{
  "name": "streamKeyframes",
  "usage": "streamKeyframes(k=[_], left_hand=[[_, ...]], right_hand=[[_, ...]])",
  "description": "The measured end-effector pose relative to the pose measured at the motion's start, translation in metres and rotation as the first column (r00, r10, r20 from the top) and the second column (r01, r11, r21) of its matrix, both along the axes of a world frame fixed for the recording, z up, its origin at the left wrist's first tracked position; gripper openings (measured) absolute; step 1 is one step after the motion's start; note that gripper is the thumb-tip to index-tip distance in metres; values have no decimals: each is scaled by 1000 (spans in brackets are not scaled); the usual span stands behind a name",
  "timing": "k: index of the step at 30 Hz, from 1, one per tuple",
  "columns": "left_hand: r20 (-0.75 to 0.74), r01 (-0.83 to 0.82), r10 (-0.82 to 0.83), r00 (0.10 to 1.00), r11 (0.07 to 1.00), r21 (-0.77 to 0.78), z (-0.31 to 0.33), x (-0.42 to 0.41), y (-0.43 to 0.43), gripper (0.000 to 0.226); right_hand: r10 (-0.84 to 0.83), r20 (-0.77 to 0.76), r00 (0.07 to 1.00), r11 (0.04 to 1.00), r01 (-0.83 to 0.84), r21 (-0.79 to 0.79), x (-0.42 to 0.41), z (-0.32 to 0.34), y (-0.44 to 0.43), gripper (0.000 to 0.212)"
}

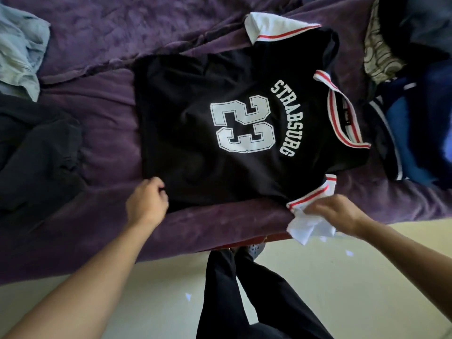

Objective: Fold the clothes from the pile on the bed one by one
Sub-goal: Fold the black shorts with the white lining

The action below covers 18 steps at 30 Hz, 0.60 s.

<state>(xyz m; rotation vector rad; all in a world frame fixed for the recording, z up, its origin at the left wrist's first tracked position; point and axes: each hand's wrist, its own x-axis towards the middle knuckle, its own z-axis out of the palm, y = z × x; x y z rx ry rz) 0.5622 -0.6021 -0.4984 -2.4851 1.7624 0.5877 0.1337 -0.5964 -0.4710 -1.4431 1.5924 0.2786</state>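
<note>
A black jersey [195, 133] printed with "STRABSURG 23" lies spread flat on the purple bedspread [97, 118], its neck pointing right. Its sleeves are white with red-striped trim. My left hand [146, 201] pinches the jersey's near bottom corner at the hem. My right hand [335, 214] grips the near white sleeve [305, 228], which hangs over the bed's front edge. The far sleeve [269, 25] lies flat at the back. The pile of unfolded clothes [411, 69] sits at the right end of the bed, dark blue and patterned pieces mixed.
A light blue garment [19, 50] lies at the bed's far left, with a dark garment [41, 148] in front of it. The pale floor [342, 277] and my dark trouser legs [234, 289] are below the bed's edge.
</note>
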Motion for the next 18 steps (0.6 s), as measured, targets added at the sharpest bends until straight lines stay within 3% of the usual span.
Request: streamKeyframes(k=[2, 4, 5, 8, 9, 11, 13, 15, 17, 18], left_hand=[[-29, 213, -213, 977, 977, 17, -8, -35, 8, 23], [48, 337, -348, 936, 929, 156, -21, -60, 15, 37], [99, 344, -373, 923, 911, 227, -29, -67, 17, 46], [203, 264, -339, 919, 909, 323, -53, -70, 16, 67], [230, 244, -324, 918, 916, 319, -60, -69, 14, 67], [249, 230, -295, 922, 938, 261, -72, -66, 9, 55], [225, 218, -253, 941, 961, 169, -78, -61, 1, 37], [202, 206, -229, 952, 970, 125, -76, -55, -6, 27], [202, 205, -228, 952, 970, 129, -67, -47, -8, 25], [214, 211, -239, 947, 966, 147, -61, -44, -7, 25]], right_hand=[[-219, 79, 973, 935, 232, -267, -7, -5, -6, 26], [-215, -85, 973, 844, 141, -517, -15, -12, -9, 25], [-143, -194, 971, 832, 11, -554, -20, -18, -10, 33], [279, -424, 862, 865, -417, -278, -33, -42, -4, 71], [358, -452, 817, 853, -483, -198, -37, -49, -3, 84], [403, -457, 793, 832, -526, -178, -42, -62, -7, 97], [396, -431, 811, 813, -528, -247, -44, -69, -16, 88], [323, -321, 890, 795, -439, -418, -43, -67, -25, 56], [254, -195, 947, 728, -320, -606, -41, -56, -28, 32], [264, -166, 950, 676, -304, -671, -43, -48, -27, 30]])
